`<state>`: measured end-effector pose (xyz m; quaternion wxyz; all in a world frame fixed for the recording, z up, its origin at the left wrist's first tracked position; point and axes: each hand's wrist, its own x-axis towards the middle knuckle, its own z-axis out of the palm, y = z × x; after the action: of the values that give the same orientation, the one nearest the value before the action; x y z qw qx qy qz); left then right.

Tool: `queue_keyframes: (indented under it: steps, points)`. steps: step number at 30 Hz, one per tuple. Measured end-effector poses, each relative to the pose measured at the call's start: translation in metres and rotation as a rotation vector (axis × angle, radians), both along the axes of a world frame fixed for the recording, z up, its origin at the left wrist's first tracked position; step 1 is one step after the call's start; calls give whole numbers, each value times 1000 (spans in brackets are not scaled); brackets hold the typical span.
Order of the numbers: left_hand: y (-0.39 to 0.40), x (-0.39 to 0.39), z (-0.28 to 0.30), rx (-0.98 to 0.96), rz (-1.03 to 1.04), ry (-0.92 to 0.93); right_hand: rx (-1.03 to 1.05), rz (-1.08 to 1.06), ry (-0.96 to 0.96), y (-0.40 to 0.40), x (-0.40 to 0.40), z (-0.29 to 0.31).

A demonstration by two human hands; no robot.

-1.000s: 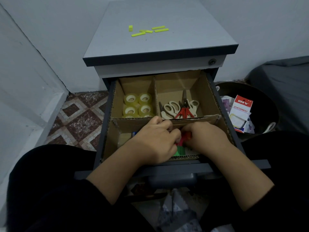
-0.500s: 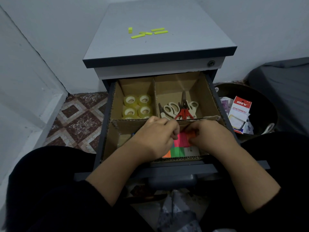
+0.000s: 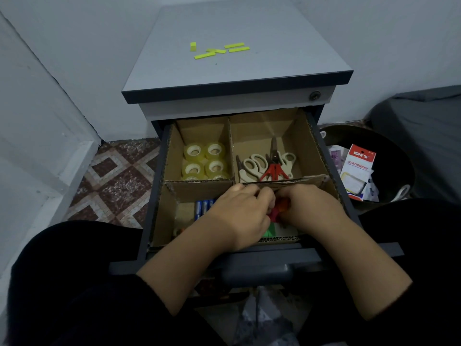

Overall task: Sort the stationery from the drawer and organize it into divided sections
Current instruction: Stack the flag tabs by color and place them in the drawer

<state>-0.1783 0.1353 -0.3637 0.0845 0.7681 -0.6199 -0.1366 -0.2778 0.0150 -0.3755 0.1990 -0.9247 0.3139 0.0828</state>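
The drawer (image 3: 159,196) has brown cardboard walls. At its back, shiny round tape rolls (image 3: 204,161) and scissors (image 3: 267,166) look sorted. At its front, the left hand (image 3: 242,211) and right hand (image 3: 311,208) pinch bright paper notes (image 3: 274,216), not yet tidy, near blue batteries (image 3: 203,208).

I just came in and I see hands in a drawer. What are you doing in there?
A person is tidying stationery into a drawer split by cardboard dividers. Both hands are in the front section: the left hand and the right hand pinch a small stack of colourful paper pieces between them. The tape rolls already sit in the back left section, and the scissors lie in the back right one. Some blue batteries lie by the left hand.
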Motion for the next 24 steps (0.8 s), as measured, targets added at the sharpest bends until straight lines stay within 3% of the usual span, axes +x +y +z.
queue_keyframes:
  steps: [8,15,24]
  points:
    - [1,1,1,-5,-6,-12,14,-5,-5,0,0,0]
    - [3,0,2,-24,32,88,0,-68,-22,-7,-8,8]
    - [1,2,-1,-6,-23,18,-50,-41,8,-6,-8,7]
